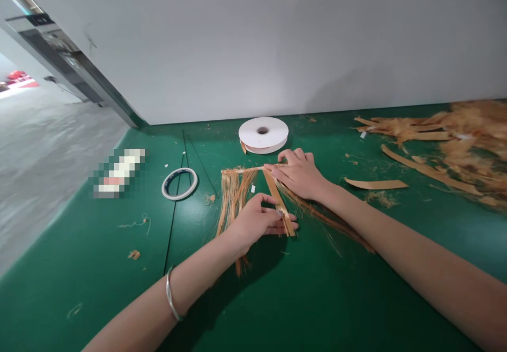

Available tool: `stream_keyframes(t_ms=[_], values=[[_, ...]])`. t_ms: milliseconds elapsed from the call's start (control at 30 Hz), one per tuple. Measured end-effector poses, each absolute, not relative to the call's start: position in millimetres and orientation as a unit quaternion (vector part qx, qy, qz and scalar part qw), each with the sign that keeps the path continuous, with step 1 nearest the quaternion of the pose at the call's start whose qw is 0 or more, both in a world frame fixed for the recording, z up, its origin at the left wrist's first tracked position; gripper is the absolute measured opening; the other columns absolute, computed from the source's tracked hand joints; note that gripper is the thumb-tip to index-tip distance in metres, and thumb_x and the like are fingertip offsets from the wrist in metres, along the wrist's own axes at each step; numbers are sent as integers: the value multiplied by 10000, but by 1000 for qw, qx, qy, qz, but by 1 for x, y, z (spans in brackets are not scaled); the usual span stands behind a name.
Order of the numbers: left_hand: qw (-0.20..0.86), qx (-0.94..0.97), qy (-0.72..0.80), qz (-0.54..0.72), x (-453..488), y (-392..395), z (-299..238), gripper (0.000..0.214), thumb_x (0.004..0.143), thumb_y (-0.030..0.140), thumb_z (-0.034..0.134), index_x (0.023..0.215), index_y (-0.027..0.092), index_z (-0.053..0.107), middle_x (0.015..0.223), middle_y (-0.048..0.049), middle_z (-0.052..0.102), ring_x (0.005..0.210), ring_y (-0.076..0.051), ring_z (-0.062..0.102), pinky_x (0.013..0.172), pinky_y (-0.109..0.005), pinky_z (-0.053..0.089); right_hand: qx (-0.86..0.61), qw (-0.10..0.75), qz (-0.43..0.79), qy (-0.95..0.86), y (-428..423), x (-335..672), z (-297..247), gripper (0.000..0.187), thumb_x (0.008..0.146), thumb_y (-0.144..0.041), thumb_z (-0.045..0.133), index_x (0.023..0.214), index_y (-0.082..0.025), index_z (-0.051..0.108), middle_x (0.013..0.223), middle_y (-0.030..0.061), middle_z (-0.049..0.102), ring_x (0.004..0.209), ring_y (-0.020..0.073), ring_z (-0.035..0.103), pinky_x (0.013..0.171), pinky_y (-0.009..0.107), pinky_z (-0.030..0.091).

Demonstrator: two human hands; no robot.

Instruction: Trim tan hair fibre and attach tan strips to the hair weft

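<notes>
My left hand (261,216) is closed on the lower part of a tan ribbon strip (273,188), thumb on top and fingers underneath. That strip slants down from a narrow band (242,170) from which brown fibres (229,199) hang like a fringe. Over the band's right end lies my right hand (299,171), its fingers bent and pressing the band and fibres to the green table. More fibres (317,212) run out to the lower right beneath my right forearm. What sits right under the right fingertips is partly hidden.
Behind the hands lies a white spool (263,133). A roll of tape (179,184) rests at left across thin dark rods (171,230). A loose tan strip (376,184) and a heap of fibres (475,135) lie at right. A grey wall (277,40) rises behind the table.
</notes>
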State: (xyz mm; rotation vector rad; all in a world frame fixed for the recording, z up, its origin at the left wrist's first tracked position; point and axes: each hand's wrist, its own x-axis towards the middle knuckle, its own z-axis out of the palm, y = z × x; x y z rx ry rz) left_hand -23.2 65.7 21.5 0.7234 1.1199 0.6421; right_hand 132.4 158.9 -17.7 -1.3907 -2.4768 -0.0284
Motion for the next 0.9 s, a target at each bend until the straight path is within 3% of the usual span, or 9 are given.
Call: stream_keyframes(t_ms=[100, 267, 533, 700, 800, 900], values=[[735, 342, 507, 294, -22, 63, 22, 212, 843, 3, 491, 902, 171, 376, 806, -111, 715, 731, -185, 715, 756, -349, 553, -464, 155, -3, -872, 158, 131, -16, 480, 937, -496, 234, 1205, -367, 611, 1061, 92, 499, 944, 257, 375, 788, 400, 254], [736, 345, 498, 303, -22, 56, 22, 240, 817, 3, 534, 879, 173, 376, 779, -99, 716, 693, -180, 714, 733, -335, 551, -507, 178, 136, -833, 164, 126, -13, 537, 914, -553, 246, 962, -327, 730, 977, 88, 532, 930, 250, 405, 818, 417, 293], [737, 353, 513, 262, -20, 42, 27, 226, 818, 19, 512, 865, 187, 369, 776, -86, 715, 703, -170, 712, 730, -303, 540, -544, 215, 216, -782, 178, 131, -12, 468, 922, -443, 263, 1156, -323, 650, 1087, 71, 622, 1029, 291, 456, 849, 444, 336], [736, 412, 509, 172, -29, 37, 44, 161, 834, 108, 505, 932, 199, 416, 851, -75, 707, 746, -164, 705, 737, -297, 529, -544, 252, 184, -779, 169, 147, 10, 313, 857, -344, 441, 1048, -286, 683, 1074, 61, 621, 1058, 277, 445, 882, 454, 304], [641, 562, 512, 108, -43, 31, 67, 129, 854, 223, 514, 981, 202, 511, 892, -65, 693, 770, -167, 678, 689, -270, 513, -535, 279, 145, -784, 147, 162, 28, 200, 829, -309, 503, 855, -232, 685, 935, 59, 639, 1000, 254, 474, 859, 433, 317], [430, 741, 505, 105, -54, 26, 83, 144, 860, 248, 505, 940, 206, 618, 785, -44, 673, 730, -169, 631, 627, -236, 462, -477, 255, 266, -798, 113, 173, 37, 160, 823, -318, 536, 827, -210, 655, 867, 40, 638, 841, 187, 538, 753, 339, 396]])
